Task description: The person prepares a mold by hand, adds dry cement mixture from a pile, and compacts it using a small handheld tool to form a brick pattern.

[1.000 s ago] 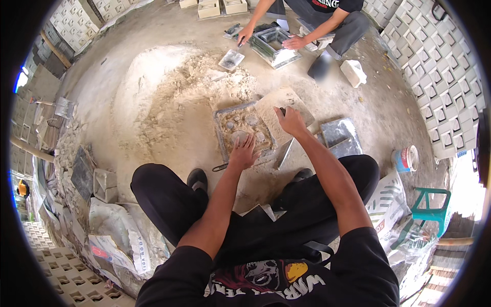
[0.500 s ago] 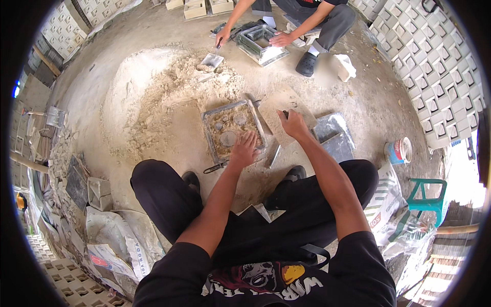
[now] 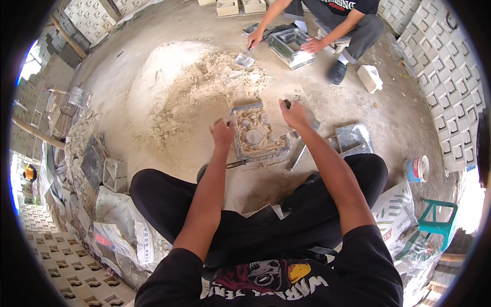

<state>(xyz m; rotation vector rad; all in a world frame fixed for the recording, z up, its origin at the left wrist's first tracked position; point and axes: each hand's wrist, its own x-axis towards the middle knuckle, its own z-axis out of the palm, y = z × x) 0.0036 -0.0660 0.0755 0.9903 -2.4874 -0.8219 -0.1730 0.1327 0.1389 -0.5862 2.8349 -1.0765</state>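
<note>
A square metal mould lies on the ground between my feet, packed with sandy mix around several round discs. My right hand is closed around the dark handle of a flat, dusty board. This board is held over the mould's far right side and hides part of it. At the mould's left edge is my left hand, its fingers curled in. What it holds, if anything, is too small to make out.
A sand pile spreads at the far left. A co-worker's hand holds a trowel beside it; another mould stands by that person. Right of me are a dark metal plate, a bucket and a green stool.
My left hand has lifted off the mould's filling, moved to its left edge and curled its fingers. The board has shifted over the mould's right side. The whole view has swung, too.
</note>
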